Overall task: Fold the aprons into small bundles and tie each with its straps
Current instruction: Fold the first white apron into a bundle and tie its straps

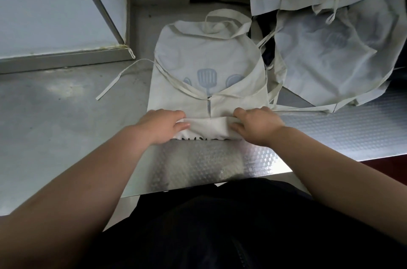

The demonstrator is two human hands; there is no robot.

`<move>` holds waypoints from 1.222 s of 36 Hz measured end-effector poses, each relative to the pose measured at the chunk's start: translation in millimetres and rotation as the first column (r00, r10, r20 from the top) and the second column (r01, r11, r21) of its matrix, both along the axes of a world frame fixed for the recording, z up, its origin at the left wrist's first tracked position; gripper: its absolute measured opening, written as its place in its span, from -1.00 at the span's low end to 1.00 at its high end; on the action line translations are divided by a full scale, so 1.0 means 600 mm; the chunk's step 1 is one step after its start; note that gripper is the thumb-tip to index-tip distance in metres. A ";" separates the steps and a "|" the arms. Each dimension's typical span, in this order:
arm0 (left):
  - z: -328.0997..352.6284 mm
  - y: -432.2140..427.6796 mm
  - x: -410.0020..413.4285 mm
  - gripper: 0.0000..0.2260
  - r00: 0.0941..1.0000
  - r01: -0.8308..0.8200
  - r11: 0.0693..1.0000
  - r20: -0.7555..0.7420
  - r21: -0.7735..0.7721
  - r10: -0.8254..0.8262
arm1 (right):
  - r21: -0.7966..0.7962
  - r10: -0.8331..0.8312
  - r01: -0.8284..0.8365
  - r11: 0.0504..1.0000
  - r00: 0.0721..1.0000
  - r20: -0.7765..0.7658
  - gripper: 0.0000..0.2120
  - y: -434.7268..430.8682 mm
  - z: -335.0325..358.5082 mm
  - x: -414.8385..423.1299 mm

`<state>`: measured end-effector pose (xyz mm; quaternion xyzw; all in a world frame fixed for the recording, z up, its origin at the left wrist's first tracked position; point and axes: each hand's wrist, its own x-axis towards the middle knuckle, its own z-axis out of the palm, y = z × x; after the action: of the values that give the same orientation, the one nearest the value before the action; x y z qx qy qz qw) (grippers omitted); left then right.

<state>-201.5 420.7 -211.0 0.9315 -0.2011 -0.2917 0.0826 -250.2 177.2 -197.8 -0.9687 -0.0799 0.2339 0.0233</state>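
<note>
A cream apron (pixel 207 57) with a pale blue utensil print lies flat on the steel counter (pixel 55 114), its two sides folded in to meet at the middle. Its near end is turned up into a thick roll (pixel 208 126). My left hand (pixel 164 124) grips the roll's left end, thumb on the front and fingers curled over the top. At the right end my right hand (pixel 256 125) holds the roll the same way. A waist strap (pixel 116 79) trails off to the left, and the neck loop (pixel 229 19) lies at the far end.
More cream aprons (pixel 326 52) are heaped unfolded at the right and back right, straps hanging loose. A wall and a steel ledge (pixel 66 59) run along the left rear. The counter's textured front edge (pixel 209 171) is right at my body.
</note>
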 end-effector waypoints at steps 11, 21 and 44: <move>-0.053 0.004 -0.044 -0.56 0.887 0.140 0.984 0.455 -0.111 -0.075 | -0.058 0.065 -0.057 0.997 0.987 0.145 -0.63 0.009 -0.034 -0.019; -0.045 0.007 -0.048 -0.26 0.955 0.056 0.989 0.297 -0.140 -0.012 | 0.040 0.036 -0.039 0.998 0.997 0.067 -0.42 0.005 -0.021 -0.020; -0.048 0.004 -0.046 -0.62 0.909 -0.059 0.970 0.390 -0.234 0.150 | -0.157 -0.002 0.049 0.986 0.959 0.283 -0.69 0.010 -0.053 -0.023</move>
<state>-228.9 423.0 -239.5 0.9665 -0.1939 -0.0641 0.1557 -263.9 183.2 -229.4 -0.9918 -0.0505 0.0988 -0.0641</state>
